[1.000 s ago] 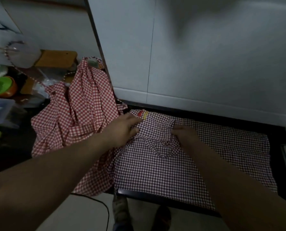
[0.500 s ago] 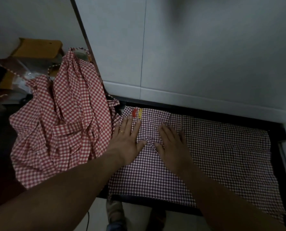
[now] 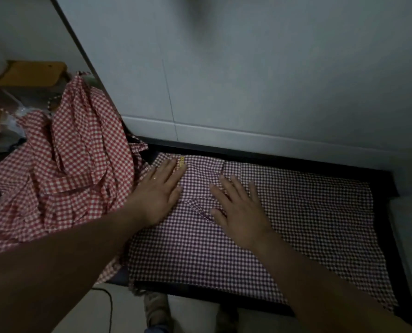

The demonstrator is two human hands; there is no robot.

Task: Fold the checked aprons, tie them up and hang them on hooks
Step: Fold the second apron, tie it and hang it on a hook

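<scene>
Both hands slide apart; left hand and right hand press flat, smoothing the purple apron; folding barely begun, red apron untouched.

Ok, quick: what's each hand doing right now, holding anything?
Left hand: open, pressing flat on the purple checked apron, holding nothing.
Right hand: open, flat on the same apron, holding nothing.

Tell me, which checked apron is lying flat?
The purple-checked apron, spread flat under the left hand and the right hand. The red-checked apron to its left is a crumpled heap.
</scene>
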